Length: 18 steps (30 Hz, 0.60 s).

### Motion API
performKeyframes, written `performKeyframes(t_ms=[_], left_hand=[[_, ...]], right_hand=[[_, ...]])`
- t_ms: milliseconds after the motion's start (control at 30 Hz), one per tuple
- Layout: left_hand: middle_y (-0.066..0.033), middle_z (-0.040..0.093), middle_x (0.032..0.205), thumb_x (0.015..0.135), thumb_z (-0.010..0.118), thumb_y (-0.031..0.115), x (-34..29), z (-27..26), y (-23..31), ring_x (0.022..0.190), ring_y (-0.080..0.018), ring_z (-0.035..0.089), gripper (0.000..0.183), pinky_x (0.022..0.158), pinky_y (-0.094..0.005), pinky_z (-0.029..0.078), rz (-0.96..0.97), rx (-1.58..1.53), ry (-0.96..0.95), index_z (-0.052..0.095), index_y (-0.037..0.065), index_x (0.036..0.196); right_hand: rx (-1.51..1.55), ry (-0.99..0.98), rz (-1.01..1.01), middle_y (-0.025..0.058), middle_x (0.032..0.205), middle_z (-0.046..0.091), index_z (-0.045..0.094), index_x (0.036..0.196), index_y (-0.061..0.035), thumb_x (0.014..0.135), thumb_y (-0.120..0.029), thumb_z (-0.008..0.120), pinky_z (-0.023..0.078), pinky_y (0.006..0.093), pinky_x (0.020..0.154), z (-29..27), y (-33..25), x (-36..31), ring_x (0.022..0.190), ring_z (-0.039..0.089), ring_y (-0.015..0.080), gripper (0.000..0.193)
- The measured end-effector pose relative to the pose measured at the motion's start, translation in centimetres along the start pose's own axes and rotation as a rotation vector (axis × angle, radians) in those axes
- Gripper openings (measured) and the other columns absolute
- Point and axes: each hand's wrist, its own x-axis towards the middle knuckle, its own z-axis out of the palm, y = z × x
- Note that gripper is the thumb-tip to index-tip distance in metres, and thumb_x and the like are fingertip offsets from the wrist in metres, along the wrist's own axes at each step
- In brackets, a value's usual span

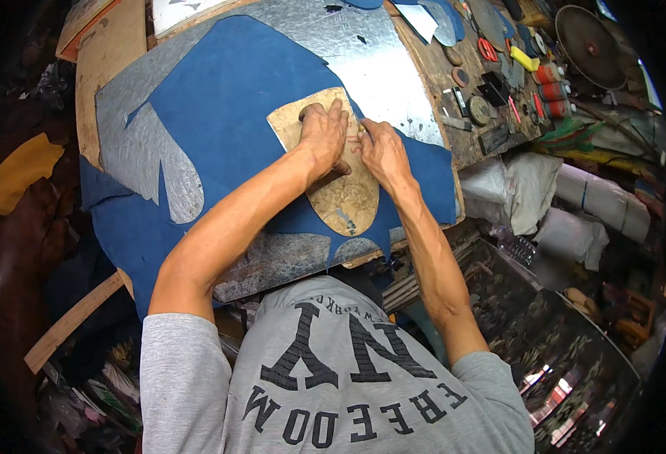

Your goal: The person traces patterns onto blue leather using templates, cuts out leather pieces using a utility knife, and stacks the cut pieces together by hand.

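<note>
A large sheet of blue leather (227,98) lies over a metal-topped work table. On it rests a tan, tongue-shaped template (359,197) with a rounded near end and worn, stained patches. My left hand (324,138) presses down on the template, fingers stretched out toward its far end and thumb apart. Close along the template's right edge, my right hand (386,157) is closed with its fingertips pinched round a small yellowish tool (361,130). Most of that tool is hidden by the fingers, so its kind cannot be made out.
Bare metal (393,83) shows beyond the leather. A wooden bench (454,113) at the right bears red-handled scissors (487,50), a yellow block (524,59), several red-and-dark bottles (552,91) and a round tin (479,110). White wrapped bundles (526,189) sit below it. A wooden plank (72,321) juts out at left.
</note>
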Motion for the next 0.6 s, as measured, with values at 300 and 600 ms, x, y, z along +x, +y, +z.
performKeyframes(t_ms=[300,600], left_hand=[[-0.0122,0.040,0.150,0.052,0.077,0.075,0.3,0.3,0.0,0.114,-0.0369,0.056,0.118,0.089,-0.0422,0.049,0.007,-0.038,-0.012,0.044,0.005,0.142],[-0.0137,0.044,0.145,0.053,0.075,0.077,0.9,0.2,0.0,0.105,-0.0373,0.062,0.117,0.078,-0.0474,0.050,0.038,-0.047,-0.016,0.044,0.003,0.140]], right_hand=[[0.039,0.007,0.158,0.0263,0.098,0.059,0.061,0.117,-0.0016,0.092,-0.012,0.054,0.048,0.0510,0.078,-2.1,-0.1,-8.6,0.090,0.059,0.0463,0.028],[0.057,0.123,0.286,0.0271,0.100,0.060,0.060,0.119,0.0033,0.091,-0.013,0.055,0.048,0.0486,0.083,-1.2,-0.8,-14.7,0.094,0.059,0.0452,0.032]])
